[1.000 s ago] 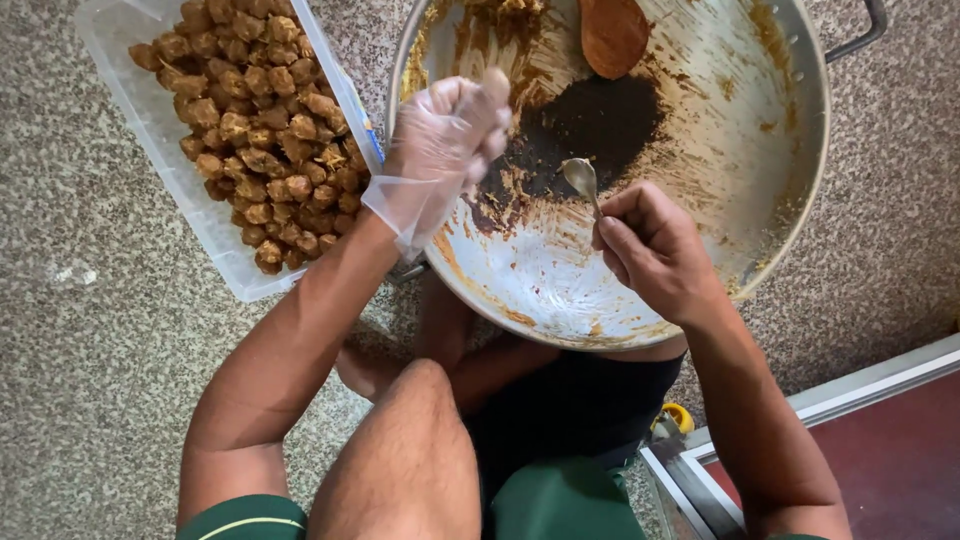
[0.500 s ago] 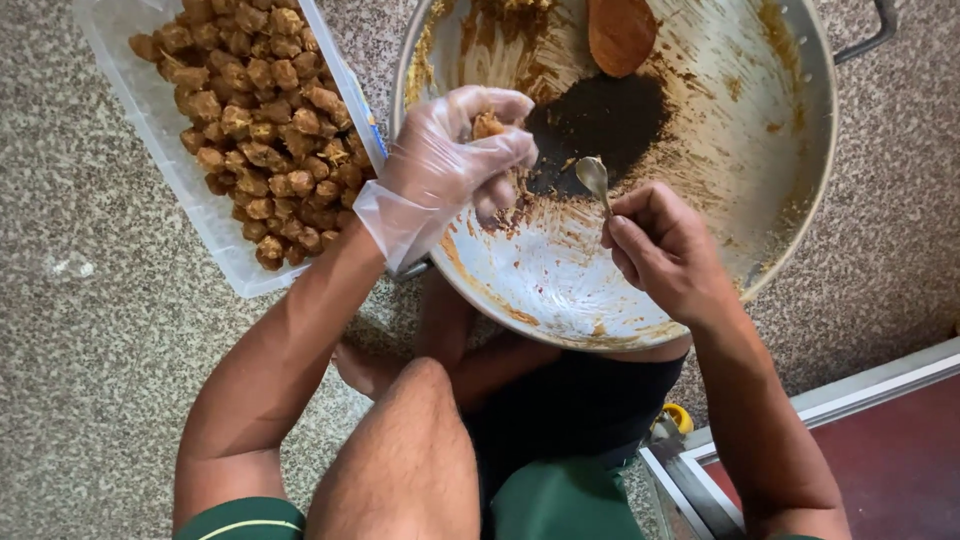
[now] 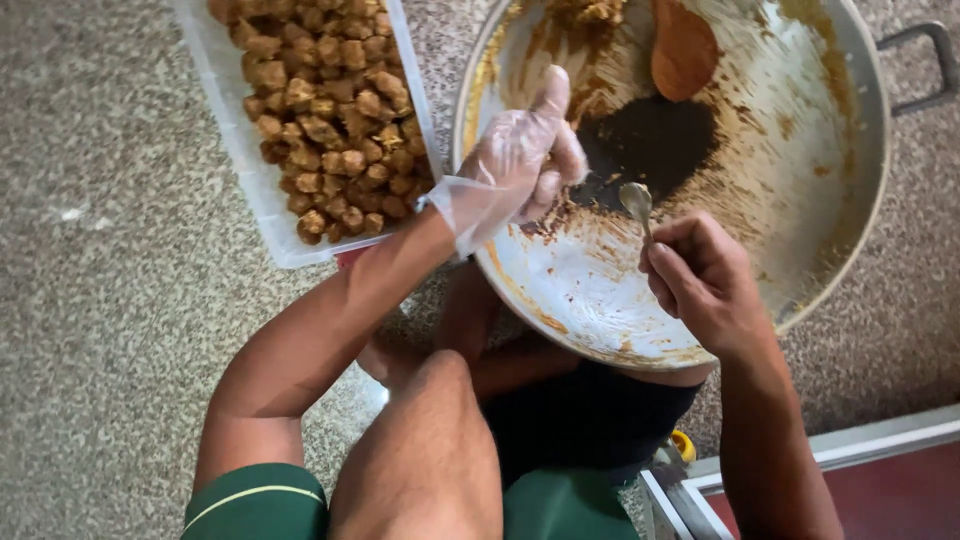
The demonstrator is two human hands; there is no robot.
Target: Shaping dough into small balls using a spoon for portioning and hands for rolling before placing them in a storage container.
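A small metal spoon (image 3: 637,203) points bowl-up over the smeared, tilted metal pan (image 3: 800,130).

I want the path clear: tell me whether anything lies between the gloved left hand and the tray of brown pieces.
Nothing visible does. The left hand hangs over the pan's rim, right beside the tray.

The big pan (image 3: 830,200) is bare metal, dull grey and smeared with a wet, sticky brown paste, and the small spoon (image 3: 636,200) in it is shiny metal. A thin, crinkled clear plastic glove (image 3: 505,170) covers the left hand, the tray (image 3: 250,190) is pale translucent plastic holding rough, matt brown lumps (image 3: 325,110), and a smooth wooden spatula (image 3: 683,50) lies in the pan. The floor (image 3: 110,330) is speckled stone, matt and grainy.
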